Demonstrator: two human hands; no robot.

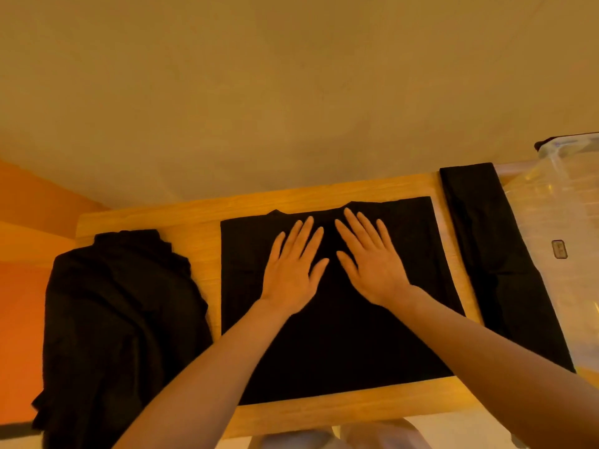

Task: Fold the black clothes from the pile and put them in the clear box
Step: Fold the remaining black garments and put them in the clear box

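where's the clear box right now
In the head view the clear box sits at the table's far right edge, just right of the long folded black garment.

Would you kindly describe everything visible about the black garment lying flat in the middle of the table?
The black garment is a dark, matte cloth spread flat on the wooden table, its sides squared into a rough rectangle. A collar notch shows at its far edge. Both hands press it with straight, spread fingers: the left hand and the right hand lie side by side near the collar, and both forearms cross its near half. It sits apart from the crumpled pile on its left and the folded strip on its right.
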